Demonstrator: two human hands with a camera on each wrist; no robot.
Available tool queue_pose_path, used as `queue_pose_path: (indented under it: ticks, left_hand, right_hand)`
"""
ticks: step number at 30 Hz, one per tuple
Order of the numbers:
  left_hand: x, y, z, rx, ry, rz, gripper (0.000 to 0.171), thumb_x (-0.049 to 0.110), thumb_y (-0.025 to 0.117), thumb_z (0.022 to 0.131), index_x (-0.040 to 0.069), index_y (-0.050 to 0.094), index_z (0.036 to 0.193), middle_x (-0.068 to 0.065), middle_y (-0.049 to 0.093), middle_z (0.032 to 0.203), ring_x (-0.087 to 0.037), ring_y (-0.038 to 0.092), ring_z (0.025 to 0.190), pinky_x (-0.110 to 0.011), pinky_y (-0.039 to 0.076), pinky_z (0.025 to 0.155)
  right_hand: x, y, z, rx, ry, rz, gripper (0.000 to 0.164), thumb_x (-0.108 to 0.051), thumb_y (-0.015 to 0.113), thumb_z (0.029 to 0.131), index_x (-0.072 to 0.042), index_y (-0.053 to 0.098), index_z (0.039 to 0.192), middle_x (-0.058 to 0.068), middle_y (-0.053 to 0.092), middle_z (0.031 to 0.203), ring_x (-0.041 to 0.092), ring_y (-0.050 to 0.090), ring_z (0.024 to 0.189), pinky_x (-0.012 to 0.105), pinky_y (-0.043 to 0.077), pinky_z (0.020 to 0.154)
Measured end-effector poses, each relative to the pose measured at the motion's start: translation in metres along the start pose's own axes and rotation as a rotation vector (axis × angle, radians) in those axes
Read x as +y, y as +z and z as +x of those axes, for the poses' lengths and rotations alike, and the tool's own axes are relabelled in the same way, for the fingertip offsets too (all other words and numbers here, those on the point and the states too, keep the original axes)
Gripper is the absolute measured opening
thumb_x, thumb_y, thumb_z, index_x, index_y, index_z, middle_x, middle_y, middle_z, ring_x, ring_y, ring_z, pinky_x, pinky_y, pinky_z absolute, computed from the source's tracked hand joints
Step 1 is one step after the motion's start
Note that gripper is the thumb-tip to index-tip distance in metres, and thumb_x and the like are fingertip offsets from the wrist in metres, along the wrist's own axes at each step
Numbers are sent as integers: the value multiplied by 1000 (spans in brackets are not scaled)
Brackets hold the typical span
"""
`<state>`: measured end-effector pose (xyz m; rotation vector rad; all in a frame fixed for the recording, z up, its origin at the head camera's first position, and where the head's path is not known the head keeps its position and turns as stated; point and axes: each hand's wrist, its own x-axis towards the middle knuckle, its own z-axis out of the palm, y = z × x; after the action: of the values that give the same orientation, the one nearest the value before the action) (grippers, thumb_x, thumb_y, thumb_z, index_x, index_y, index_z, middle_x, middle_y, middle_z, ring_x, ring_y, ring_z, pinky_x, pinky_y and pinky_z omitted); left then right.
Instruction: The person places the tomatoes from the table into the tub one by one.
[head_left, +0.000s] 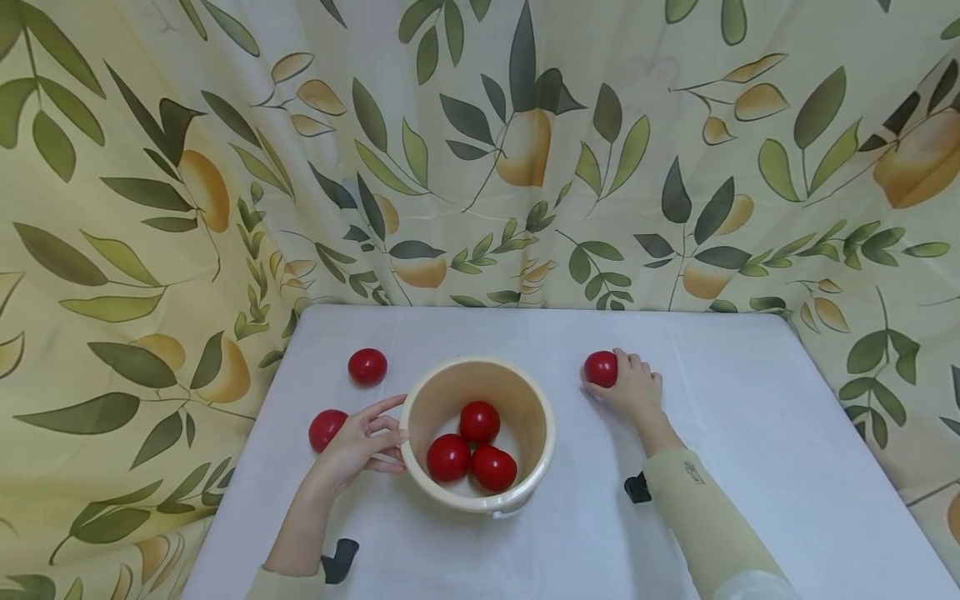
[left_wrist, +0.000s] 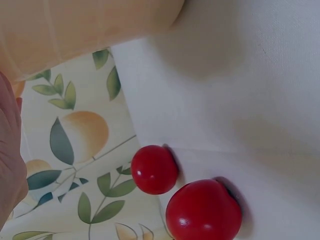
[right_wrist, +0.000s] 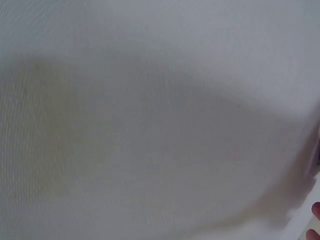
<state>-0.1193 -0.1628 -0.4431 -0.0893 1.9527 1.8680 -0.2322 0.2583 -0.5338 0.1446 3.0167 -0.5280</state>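
A cream bucket (head_left: 528,392) stands at the middle of the table, with three red tomatoes (head_left: 480,422) inside it. My left hand (head_left: 358,448) rests against the bucket's left side, its fingers extended near the rim. To the right of the bucket, my right hand (head_left: 633,390) grips another red tomato (head_left: 601,368) between thumb and fingers. Left of the bucket lie two more tomatoes, one farther back (head_left: 367,367) and one (head_left: 327,430) partly behind my left hand. The left wrist view shows this nearer pair, a large tomato (left_wrist: 203,210) beside a smaller-looking one (left_wrist: 154,169).
A white cloth covers the table (head_left: 750,417). Behind and left of it hangs a curtain (head_left: 480,208) printed with leaves and fruit. Small black pieces (head_left: 341,560) show beside both wrists. In the right wrist view there is mostly shaded white cloth (right_wrist: 150,125), with fingertips at the lower right edge.
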Motion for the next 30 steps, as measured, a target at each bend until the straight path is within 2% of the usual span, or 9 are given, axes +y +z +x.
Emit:
queue_pose_path:
  ticks: [11, 20, 26, 30]
  left_hand:
    - [-1, -1, 0, -11, 4, -9, 57, 9, 62, 86, 11, 38, 138, -7, 61, 86, -25, 67, 73, -39, 55, 68]
    - [2, -1, 0, -45, 19, -18, 59, 9, 62, 87, 8, 36, 139, -6, 60, 85, -24, 67, 72, -38, 55, 67]
    - [2, -1, 1, -35, 9, -13, 60, 11, 64, 85, 10, 37, 139, -6, 59, 85, -24, 67, 72, -38, 55, 67]
    - [1, 0, 0, -28, 8, -14, 60, 11, 64, 85, 10, 37, 139, -6, 60, 86, -24, 67, 73, -38, 55, 67]
  right_hand:
    - [2, 7, 1, 18, 20, -16, 83, -45, 67, 74, 4, 31, 129, 29, 40, 121, 44, 36, 113, 62, 30, 90]
    - [4, 8, 1, 34, -18, -29, 82, -47, 68, 73, 3, 34, 127, 28, 42, 119, 44, 38, 110, 63, 30, 89]
    - [-7, -8, -2, 59, -82, -23, 78, -44, 70, 72, 2, 37, 126, 27, 44, 117, 43, 39, 109, 63, 31, 89]
    - [-21, -25, 0, 134, -163, -50, 76, -40, 73, 69, 0, 40, 124, 25, 46, 116, 43, 42, 106, 62, 35, 88]
